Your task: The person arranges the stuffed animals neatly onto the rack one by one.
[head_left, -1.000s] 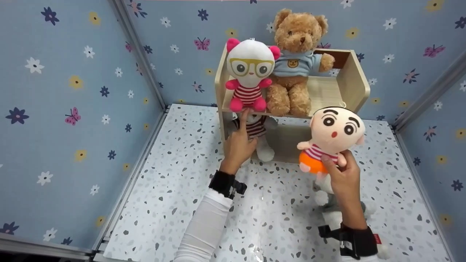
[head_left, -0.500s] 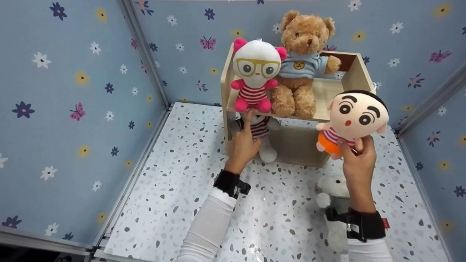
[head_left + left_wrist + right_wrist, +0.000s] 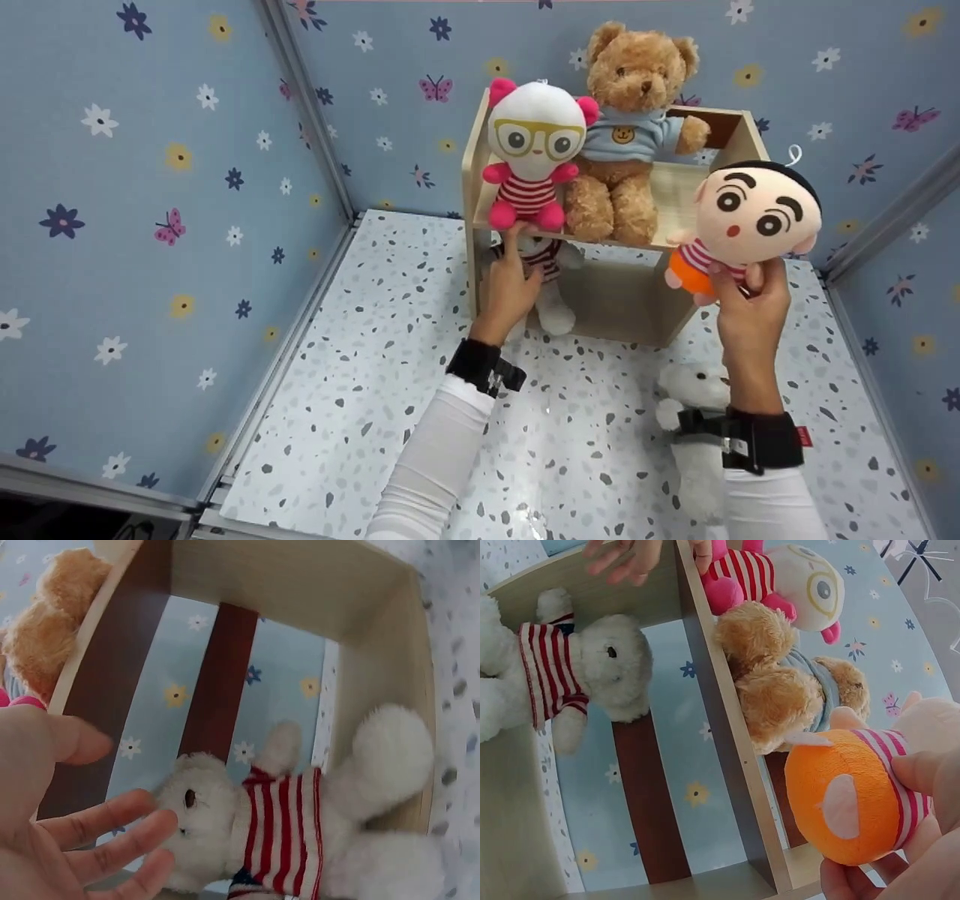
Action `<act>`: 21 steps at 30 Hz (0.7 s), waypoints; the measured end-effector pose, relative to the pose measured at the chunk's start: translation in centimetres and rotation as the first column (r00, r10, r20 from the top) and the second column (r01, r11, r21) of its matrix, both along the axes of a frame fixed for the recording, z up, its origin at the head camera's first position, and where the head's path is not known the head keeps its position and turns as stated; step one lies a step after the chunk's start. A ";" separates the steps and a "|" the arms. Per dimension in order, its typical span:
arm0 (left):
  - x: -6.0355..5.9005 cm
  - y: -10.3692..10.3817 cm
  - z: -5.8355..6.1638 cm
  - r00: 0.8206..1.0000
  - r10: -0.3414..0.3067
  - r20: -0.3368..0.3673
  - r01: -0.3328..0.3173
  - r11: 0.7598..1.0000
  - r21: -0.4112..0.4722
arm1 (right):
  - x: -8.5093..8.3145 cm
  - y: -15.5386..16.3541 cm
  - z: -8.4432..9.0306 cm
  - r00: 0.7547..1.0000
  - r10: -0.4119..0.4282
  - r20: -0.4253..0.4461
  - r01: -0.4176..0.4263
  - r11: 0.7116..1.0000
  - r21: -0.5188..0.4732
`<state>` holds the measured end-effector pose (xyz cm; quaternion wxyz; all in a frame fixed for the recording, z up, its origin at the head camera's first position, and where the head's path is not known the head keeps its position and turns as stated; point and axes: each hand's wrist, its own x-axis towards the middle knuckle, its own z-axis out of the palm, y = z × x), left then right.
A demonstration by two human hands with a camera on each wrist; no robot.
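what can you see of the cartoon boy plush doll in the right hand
The cartoon boy plush doll is soft fabric: a big peach head with black hair, thick eyebrows, round eyes, a small red mouth and a white hanging loop on top. It wears a red and white striped shirt and orange shorts. It is upright, tilted slightly, held in the air at the right end of the wooden shelf, level with the top tier. The right hand grips its lower body from below; whether it touches the shelf is unclear.

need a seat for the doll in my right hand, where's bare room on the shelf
Free: the top shelf right of the brown bear, up to the right side wall; the lower compartment right of the white striped bear. Crowded: top left, where the glasses doll touches the bear.
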<state>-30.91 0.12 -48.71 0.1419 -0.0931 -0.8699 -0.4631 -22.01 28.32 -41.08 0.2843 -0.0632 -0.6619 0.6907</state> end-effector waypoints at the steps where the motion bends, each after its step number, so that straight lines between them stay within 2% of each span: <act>1: -0.2 0.0 0.1 1.000 -0.006 -0.004 0.006 0.999 0.041 | 0.0 0.0 0.1 1.000 0.005 0.004 -0.005 1.000 0.002; 5: -0.7 0.3 0.3 1.000 0.025 -0.001 -0.024 0.983 0.183 | -0.1 -0.1 0.4 1.000 0.019 0.019 -0.019 1.000 0.003; 10: -1.2 1.3 0.5 0.988 0.154 -0.004 -0.146 0.946 0.288 | -0.6 -0.1 0.8 1.000 0.009 0.009 -0.009 1.000 0.009; 15: -1.7 2.1 1.0 0.956 0.292 0.025 -0.280 0.883 0.377 | -1.5 0.1 1.3 0.999 0.008 0.034 -0.008 1.000 0.010; 18: -1.9 2.5 1.2 0.948 0.317 0.040 -0.303 0.851 0.428 | -2.0 0.2 1.4 0.999 0.010 0.035 -0.010 1.000 0.001; 21: -2.0 2.8 1.4 0.947 0.315 0.055 -0.300 0.817 0.492 | -2.6 0.2 1.6 0.999 -0.014 0.031 0.013 0.999 0.050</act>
